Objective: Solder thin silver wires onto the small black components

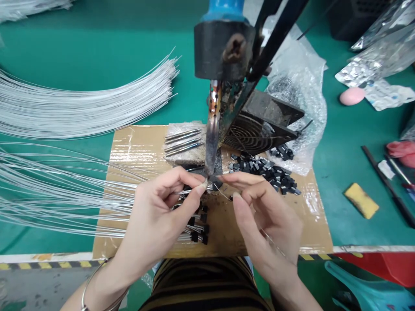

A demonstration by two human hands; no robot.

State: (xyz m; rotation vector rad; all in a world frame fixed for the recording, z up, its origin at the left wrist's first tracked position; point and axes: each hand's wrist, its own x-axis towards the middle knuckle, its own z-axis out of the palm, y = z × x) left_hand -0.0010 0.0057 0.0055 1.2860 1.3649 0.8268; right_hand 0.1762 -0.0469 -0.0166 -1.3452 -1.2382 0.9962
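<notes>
My left hand (162,207) is pinched on a thin white wire with a small black component (214,185) at its end, held under the tip of a fixed soldering iron (212,134). My right hand (262,211) is pinched on a thin strand of solder wire (223,193) that reaches toward the same spot. Both hands hover over a taped cardboard pad (136,151). Several finished wires with black ends (199,226) lie under my left hand.
Bundles of white wires (81,103) fan across the green table on the left. A heap of loose black components (269,170) lies by a small fan (256,129) and a plastic bag (301,86). A yellow sponge (361,200) and tools sit to the right.
</notes>
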